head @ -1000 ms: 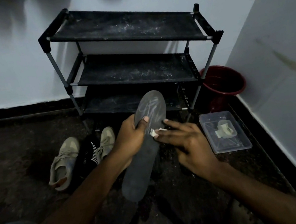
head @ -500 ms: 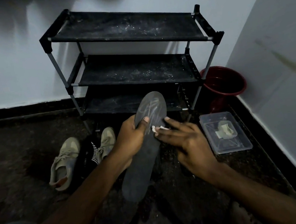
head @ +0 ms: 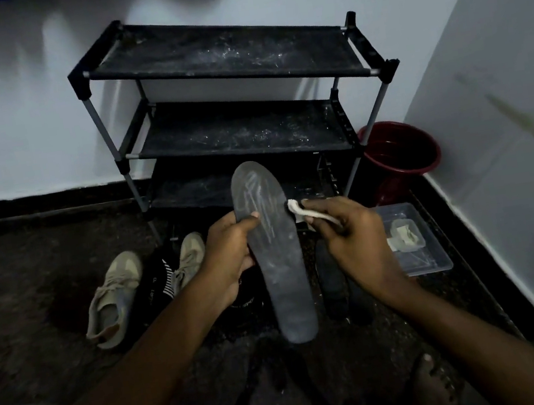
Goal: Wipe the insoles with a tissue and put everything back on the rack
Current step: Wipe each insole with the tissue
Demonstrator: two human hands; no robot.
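Observation:
My left hand [head: 232, 259] grips a dark grey insole [head: 279, 259] by its left edge, thumb across its top face, holding it nearly upright in front of the black three-shelf rack [head: 223, 59]. My right hand [head: 354, 241] pinches a crumpled white tissue [head: 301, 211] just off the insole's right edge. A second dark insole [head: 330, 276] lies on the floor under my right hand. Two beige sneakers [head: 113, 298] stand on the floor at the left, with a dark shoe [head: 158, 281] between them.
A clear plastic box [head: 437, 260] holding some tissue sits on the floor at the right. A red bucket [head: 400, 151] stands in the corner beside the rack. White walls close in behind and on the right. My bare foot [head: 435, 385] shows at the bottom.
The insole has turned from a slant to nearly upright. My right hand with the tissue has come off the insole's face and moved to its right edge.

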